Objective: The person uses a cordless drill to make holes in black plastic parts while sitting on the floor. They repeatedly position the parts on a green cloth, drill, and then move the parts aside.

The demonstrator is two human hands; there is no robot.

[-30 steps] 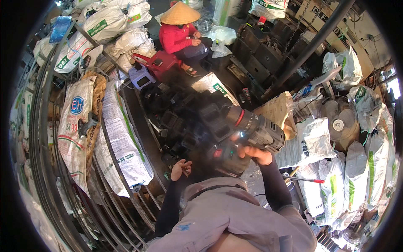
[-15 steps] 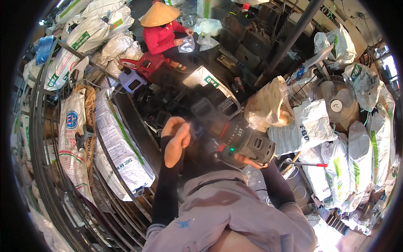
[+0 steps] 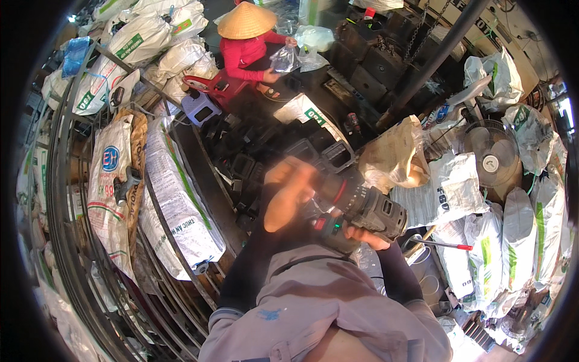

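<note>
A black and grey cordless drill [image 3: 380, 210] with a red ring near its front lies on its side before my lap. My right hand [image 3: 369, 237] is closed around its grip. The drill's battery [image 3: 335, 232] shows a small green light and faces me, while the front end points left. My left hand [image 3: 288, 194] is right at that front end and smeared by motion. Whether its fingers hold or only touch the chuck cannot be made out.
Black plastic housings [image 3: 244, 166] are heaped ahead. A co-worker in a straw hat [image 3: 246, 21] sits beyond, holding a clear bag [image 3: 284, 59]. Metal rails and a white sack [image 3: 181, 205] line the left. A fan [image 3: 490, 160] and sacks stand right.
My left hand has moved right, to the drill's front end. The drill has tilted slightly in my right hand. The whole view has shifted a little, and the co-worker's bag has moved.
</note>
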